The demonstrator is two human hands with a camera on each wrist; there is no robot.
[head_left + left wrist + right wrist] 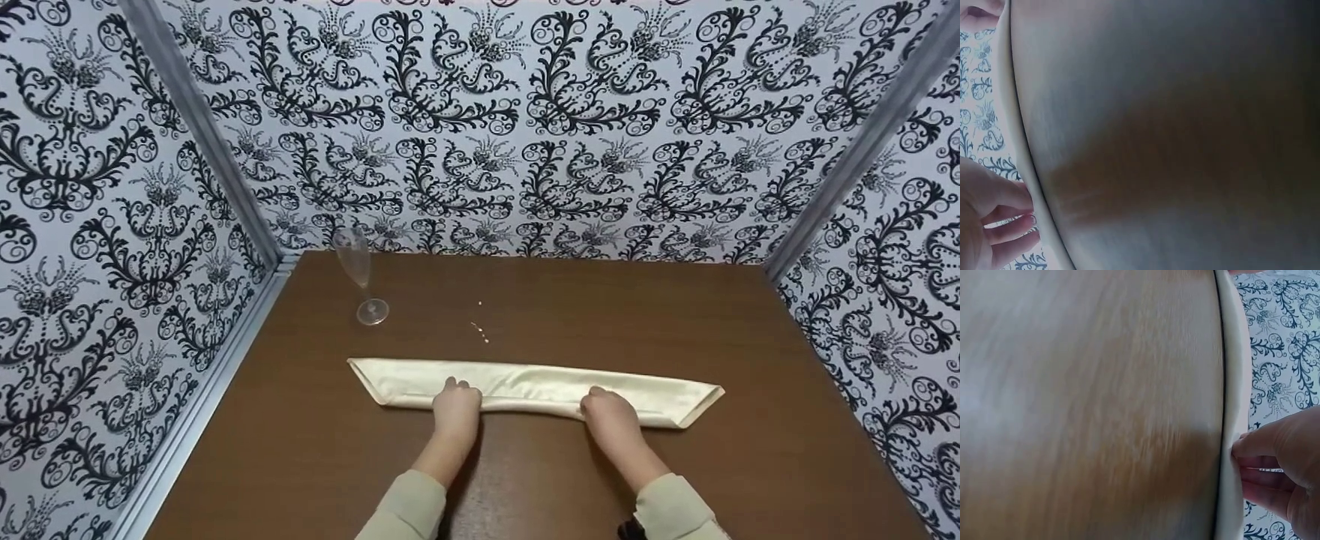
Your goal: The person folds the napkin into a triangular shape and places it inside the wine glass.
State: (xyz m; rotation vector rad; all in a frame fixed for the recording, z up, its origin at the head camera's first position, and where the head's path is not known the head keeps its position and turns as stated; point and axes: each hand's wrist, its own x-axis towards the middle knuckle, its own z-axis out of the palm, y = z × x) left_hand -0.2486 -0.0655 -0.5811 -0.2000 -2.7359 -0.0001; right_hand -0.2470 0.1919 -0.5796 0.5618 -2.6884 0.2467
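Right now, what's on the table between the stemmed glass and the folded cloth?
In the head view, the stretch from the stemmed glass to the folded cloth is bare brown tabletop; the few pale specks lie off to the right.

Booth-like work set-up, seemingly: black-and-white patterned panels [465, 127], grey corner posts [205, 135] around brown tabletop [600, 315].

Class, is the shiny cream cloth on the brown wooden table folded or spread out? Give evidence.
Folded: the shiny cream cloth forms a long, narrow strip, with layered, slanted ends and a rounded near edge.
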